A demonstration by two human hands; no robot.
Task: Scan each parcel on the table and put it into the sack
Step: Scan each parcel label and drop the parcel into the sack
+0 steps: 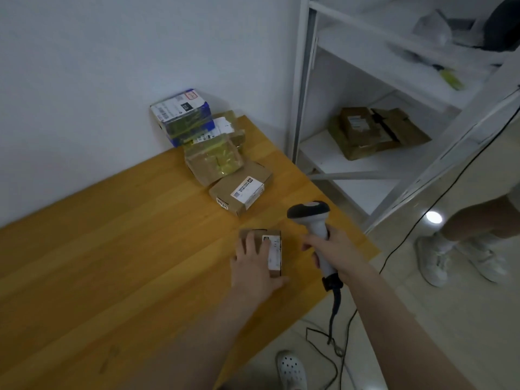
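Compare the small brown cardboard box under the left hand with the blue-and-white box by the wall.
The small brown cardboard box lies flat on the wooden table under the left hand; the blue-and-white box sits untouched atop other parcels. The brown one looks smaller. Both carry white labels.

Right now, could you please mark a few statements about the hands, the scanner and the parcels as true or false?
1. The right hand grips the grey-and-white handheld barcode scanner. True.
2. The left hand rests on the small brown cardboard parcel with a white label. True.
3. The scanner is cordless. False: a black cable runs from its handle towards the floor.
4. The blue-and-white box lies alone at the near edge of the wooden table. False: it tops the parcels at the far end, by the wall.
5. The white metal shelf holds nothing. False: brown cardboard boxes lie on it.
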